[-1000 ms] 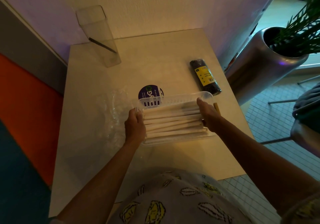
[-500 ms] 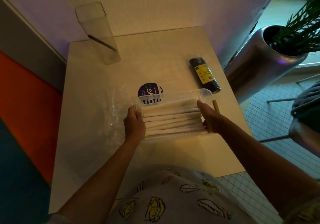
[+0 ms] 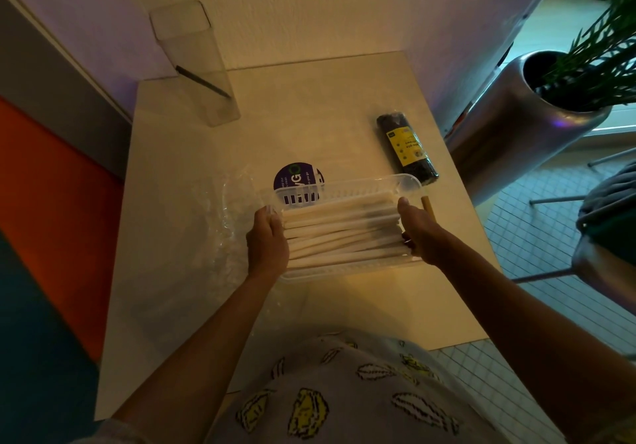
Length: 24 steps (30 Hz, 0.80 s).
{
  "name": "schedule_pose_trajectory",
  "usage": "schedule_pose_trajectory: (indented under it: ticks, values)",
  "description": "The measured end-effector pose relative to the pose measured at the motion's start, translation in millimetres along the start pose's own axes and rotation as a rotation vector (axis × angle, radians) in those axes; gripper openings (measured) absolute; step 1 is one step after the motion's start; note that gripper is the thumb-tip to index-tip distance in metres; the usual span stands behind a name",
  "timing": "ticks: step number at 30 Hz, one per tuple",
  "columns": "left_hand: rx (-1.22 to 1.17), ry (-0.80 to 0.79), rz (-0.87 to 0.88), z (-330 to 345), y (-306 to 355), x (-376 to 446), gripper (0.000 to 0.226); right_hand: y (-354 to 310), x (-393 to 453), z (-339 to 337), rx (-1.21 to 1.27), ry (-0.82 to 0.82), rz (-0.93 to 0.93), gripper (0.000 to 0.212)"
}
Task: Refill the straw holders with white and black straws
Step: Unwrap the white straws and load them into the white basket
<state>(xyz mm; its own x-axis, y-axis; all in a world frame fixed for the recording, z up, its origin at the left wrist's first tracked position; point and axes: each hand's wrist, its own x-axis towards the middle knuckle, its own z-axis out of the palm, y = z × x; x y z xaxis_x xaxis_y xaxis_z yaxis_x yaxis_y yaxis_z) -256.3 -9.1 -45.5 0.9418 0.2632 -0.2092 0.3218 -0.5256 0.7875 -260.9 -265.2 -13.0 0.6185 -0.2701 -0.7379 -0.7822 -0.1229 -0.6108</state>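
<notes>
A white slotted plastic basket [image 3: 347, 191] sits in the middle of the white table [image 3: 172, 154]. Several white straws [image 3: 344, 230] lie sideways in it. My left hand [image 3: 266, 240] presses flat against the straws' left ends, and my right hand [image 3: 418, 233] presses against their right ends. A tall clear holder [image 3: 196, 65] stands at the back left with one black straw [image 3: 203, 81] leaning inside. A wrapped pack of black straws [image 3: 407, 146] with a yellow label lies to the back right.
Crumpled clear plastic wrap [image 3: 220, 223] lies left of the basket. A round purple sticker [image 3: 298, 177] shows behind it. A single tan straw [image 3: 428, 205] lies at the basket's right. A metal planter [image 3: 509, 127] with a plant stands beside the table's right edge.
Both hands stay at the two ends of the white straws in the basket, squeezing them slightly closer together. The view has shifted a little.
</notes>
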Motion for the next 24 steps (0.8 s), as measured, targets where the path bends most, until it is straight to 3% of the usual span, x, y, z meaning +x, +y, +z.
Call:
schedule_pose_trajectory:
  ticks: [4, 10, 15, 19, 24]
  values:
    - [-0.008, -0.003, -0.012, 1, 0, 0, 0.037, 2, 1, 4, -0.084, 0.102, -0.072, 0.074]
    - [0.003, 0.008, -0.018, 1, 0, 0, 0.036, 1, 0, 5, -0.224, 0.072, -0.086, 0.066]
    - [0.007, 0.036, -0.029, 1, 3, -1, 0.034, 0, -11, 11, -0.641, 0.23, -0.325, 0.041]
    - [0.011, 0.034, -0.028, 0, 3, 0, 0.035, 3, -8, 19, -0.697, 0.287, -0.448, 0.047]
    - [0.015, 0.021, -0.026, -1, 2, 3, 0.036, 6, -4, 20, -0.904, 0.278, -0.509, 0.033]
